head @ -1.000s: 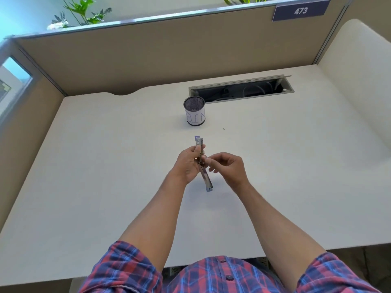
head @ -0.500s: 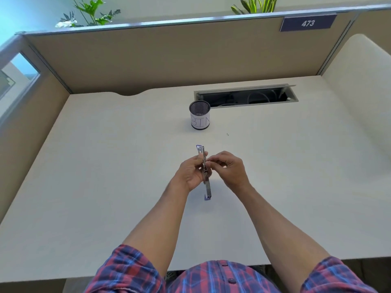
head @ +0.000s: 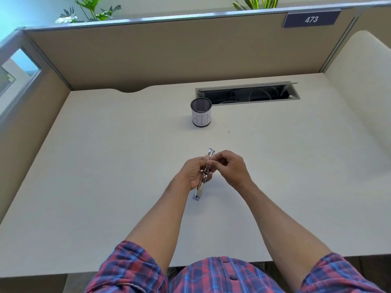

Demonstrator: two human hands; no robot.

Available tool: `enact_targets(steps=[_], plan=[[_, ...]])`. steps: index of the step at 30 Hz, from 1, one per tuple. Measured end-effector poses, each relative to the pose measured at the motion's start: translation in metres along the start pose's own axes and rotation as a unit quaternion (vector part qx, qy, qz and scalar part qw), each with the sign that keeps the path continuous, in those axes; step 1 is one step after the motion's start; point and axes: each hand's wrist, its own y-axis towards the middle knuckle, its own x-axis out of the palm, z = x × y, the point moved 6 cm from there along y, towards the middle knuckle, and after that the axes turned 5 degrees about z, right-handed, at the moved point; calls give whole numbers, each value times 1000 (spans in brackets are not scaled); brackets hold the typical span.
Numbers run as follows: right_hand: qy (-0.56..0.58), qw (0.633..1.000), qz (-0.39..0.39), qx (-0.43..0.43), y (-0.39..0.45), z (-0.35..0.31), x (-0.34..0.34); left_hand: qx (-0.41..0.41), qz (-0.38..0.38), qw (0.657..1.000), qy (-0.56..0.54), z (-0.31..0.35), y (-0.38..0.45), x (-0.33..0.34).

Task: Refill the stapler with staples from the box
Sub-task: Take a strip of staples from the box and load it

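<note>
Both hands — left hand (head: 193,173), right hand (head: 231,167) — grip the stapler (head: 204,174).

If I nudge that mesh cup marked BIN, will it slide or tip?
The mesh cup looks light: thin wire mesh, contents not visible. It stands upright on the smooth desk, so a low push probably slides it. It is taller than wide, so a high push may tip it, and then it could roll.

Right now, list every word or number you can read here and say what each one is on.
"473": white digits on the dark blue plate at the top of the cubicle partition.
"BIN": handwritten on the white paper label wrapped round the black mesh cup on the desk.
The stapler held in both hands shows no readable marking.
</note>
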Motion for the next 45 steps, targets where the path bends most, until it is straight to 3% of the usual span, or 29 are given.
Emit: enact_targets(steps=[5,12,18,24,34,38,45], plan=[[-52,998,34,33,-5,13,-6,67,27,972,224,3,4,-1],[-78,990,94,69,-8,29,-19,169,-9,869,465,-1,2,8],[-99,986,95,96,-9,35,-13,223,46,829,510,-8,6,5],[-77,989,43,119,-10,43,-13,239,82,779,573,-7,9,2],[-48,991,-27,118,-11,51,-28,259,105,759,588,-13,8,6],[-113,989,-19,94,-9,55,-31,263,110,764,579,-13,7,9],[-226,969,-86,50,-5,56,-21,277,103,753,587,-12,8,12]])
